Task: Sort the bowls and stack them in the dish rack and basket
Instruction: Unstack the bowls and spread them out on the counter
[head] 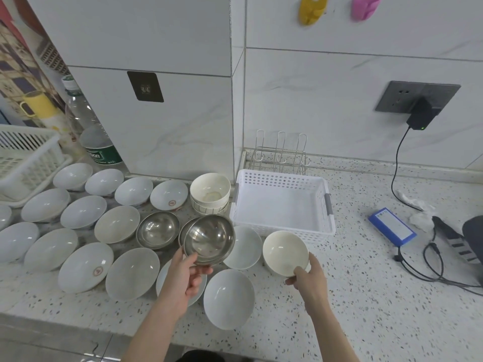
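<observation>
At the far left a white slatted basket (23, 152) is seen, with a big water bottle (100, 145) beside it. In front of these, many white bowls (86, 267) are spread out flat on the speckled counter (366, 296), none touching the next much. They are probably laid apart like this so that each kind can be told at a glance.

In the middle, one steel bowl (158, 229) is left resting on the counter. Just to its right, a steel bowl stack (209, 239) is lifted and tilted; it is pinched at its near rim by the left hand (187, 278), thumb on the inside and fingers underneath. It looks as if like bowls are being gathered together.

Behind it, cream bowls (210, 193) are already piled up close to the white perforated basket (282, 202), which has nothing in it yet. A wire dish rack (279, 152) stands behind that basket, against the wall.

Further right, a cream bowl (285, 253) is gripped at its near edge by the right hand (309, 280), fingers curled round the rim. It is held just in front of the basket, perhaps to go in next.

At the far right a blue battery pack (392, 227) and cables (431, 265) are lying.
</observation>
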A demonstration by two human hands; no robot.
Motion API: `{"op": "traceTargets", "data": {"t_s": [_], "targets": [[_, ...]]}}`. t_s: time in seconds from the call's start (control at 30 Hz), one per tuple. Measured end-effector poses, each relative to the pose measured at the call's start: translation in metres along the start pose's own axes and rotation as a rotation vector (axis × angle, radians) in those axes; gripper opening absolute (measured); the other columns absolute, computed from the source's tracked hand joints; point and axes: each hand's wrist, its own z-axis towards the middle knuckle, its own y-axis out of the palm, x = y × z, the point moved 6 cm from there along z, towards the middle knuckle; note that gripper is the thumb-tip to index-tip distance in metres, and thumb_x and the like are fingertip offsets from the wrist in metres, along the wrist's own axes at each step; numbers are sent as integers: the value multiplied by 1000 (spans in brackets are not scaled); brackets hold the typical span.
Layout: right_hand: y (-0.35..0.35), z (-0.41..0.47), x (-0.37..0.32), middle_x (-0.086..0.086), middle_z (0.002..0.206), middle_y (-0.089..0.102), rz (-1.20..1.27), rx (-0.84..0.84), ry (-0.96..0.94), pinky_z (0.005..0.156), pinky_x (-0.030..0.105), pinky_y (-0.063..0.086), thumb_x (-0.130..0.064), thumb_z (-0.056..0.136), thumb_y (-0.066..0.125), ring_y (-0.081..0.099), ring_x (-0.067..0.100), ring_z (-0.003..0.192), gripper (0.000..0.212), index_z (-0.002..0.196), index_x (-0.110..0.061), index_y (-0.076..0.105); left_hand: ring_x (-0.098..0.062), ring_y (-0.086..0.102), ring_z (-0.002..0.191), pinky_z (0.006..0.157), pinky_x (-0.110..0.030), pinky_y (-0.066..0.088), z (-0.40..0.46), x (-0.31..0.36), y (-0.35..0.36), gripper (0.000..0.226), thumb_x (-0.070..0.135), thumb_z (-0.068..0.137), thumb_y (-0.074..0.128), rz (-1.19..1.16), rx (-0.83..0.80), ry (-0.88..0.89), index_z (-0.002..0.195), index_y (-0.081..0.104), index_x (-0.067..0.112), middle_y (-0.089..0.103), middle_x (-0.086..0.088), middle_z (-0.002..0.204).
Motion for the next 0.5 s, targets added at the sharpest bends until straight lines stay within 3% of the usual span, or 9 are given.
{"op": "traceTargets", "data": {"t_s": [0.27,0.4,0.5], "targets": [[1,5,8,14,74,74,16,-33,33,52,25,41,-8,88,47,55,8,46,62,145,-28,33,-10,33,39,32,-17,20,-5,-3,7,25,18,100,49,48,-29,11,121,57,29,67,-20,70],[-5,5,9,10,71,74,-15,-89,75,47,24,37,-28,95,50,48,14,53,63,151,-21,23,-9,36,39,34,-17,20,-16,-5,25,28,16,100,48,181,-109,35,119,55,35,68,-18,69],[-25,-3,7,0,66,73,-183,40,-2,61,31,43,-44,96,46,59,13,72,55,143,-17,40,-9,39,39,35,-17,21,-28,-16,45,32,17,100,47,290,-206,35,118,55,42,68,-16,67]]}}
